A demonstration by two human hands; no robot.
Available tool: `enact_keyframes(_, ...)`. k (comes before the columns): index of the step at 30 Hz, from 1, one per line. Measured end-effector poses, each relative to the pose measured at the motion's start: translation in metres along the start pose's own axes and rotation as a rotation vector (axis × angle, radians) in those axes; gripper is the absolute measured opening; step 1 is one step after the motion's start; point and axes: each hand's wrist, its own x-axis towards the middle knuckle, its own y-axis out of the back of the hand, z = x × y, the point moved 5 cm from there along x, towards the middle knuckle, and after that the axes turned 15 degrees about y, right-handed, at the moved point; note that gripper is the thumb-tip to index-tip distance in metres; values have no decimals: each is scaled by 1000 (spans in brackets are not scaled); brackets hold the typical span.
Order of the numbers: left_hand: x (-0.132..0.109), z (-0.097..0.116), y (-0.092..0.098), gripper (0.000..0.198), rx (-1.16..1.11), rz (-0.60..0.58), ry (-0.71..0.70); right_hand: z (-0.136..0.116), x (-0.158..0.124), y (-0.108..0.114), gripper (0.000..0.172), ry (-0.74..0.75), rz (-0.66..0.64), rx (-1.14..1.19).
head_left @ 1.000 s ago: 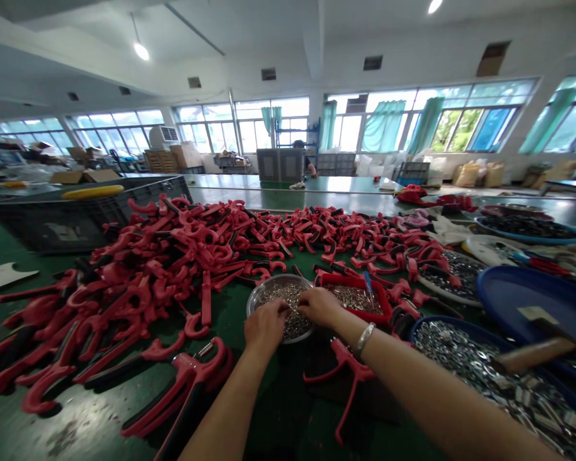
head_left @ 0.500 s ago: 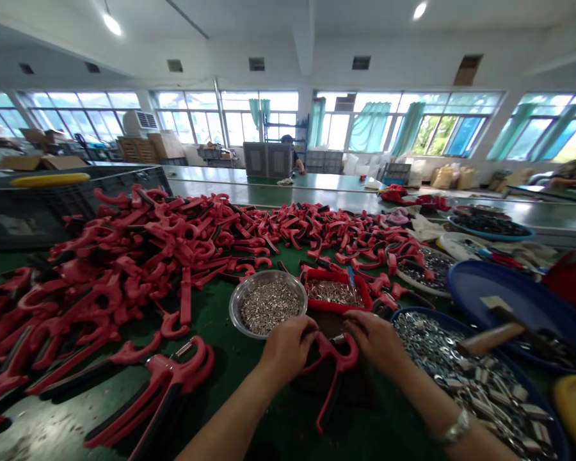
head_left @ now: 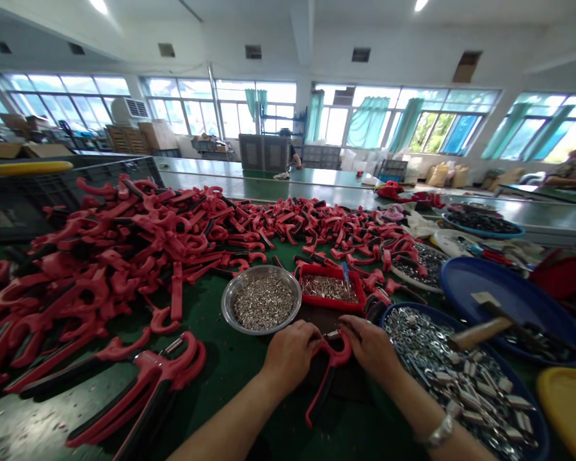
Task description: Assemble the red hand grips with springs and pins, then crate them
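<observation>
A red plier-like tool (head_left: 333,360) with a curved jaw and a black-gripped handle lies between my hands, its handle pointing toward me. A small coil spring (head_left: 333,334) sits at its jaw. My left hand (head_left: 292,354) is closed on the tool's left side, its fingertips partly hidden. With bent fingers, my right hand (head_left: 372,349) grips the curved jaw near the spring. Just beyond my hands stand a metal bowl (head_left: 226,306) of small metal pins and a red tray (head_left: 362,302) of rivet-like pins. A similar tool with its spring fitted (head_left: 160,374) lies on the left.
A large heap of red tool parts (head_left: 139,250) covers the left and back of the green table (head_left: 230,416). At right are a blue basin (head_left: 540,442) of metal parts, a blue lid (head_left: 465,282), a hammer (head_left: 480,334) and a yellow lid (head_left: 569,403).
My right hand's fingers have come in against the jaw and spring. My left hand keeps its hold on the tool. The view has shifted slightly.
</observation>
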Motion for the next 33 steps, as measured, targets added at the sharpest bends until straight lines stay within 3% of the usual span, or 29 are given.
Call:
enact_keyframes(11, 1, 0, 0, 14, 68, -6, 16, -3, -2, -4, 22, 91, -51, -144)
enact_keyframes(20, -4, 5, -2, 18, 137, 37, -32, -16, 0, -12, 38, 246, -272, -279)
enact_keyframes(24, -3, 2, 1, 18, 43, 39, -21, -13, 5, -6, 35, 253, -304, -258)
enact_keyframes(26, -1, 0, 5, 15, -71, 35, 11, -10, 4, 0, 30, 231, -273, -239)
enact_keyframes(29, 2, -2, 10, 15, -392, -20, 76, -9, 0, 17, 27, 79, -37, -41)
enact_keyframes(31, 3, -3, 5, 22, -659, -153, 159, -17, -3, 22, 26, -35, 108, 220)
enact_keyframes(33, 2, -2, -4, 30, -889, -334, 266, -32, -1, 20, 23, -74, 137, 443)
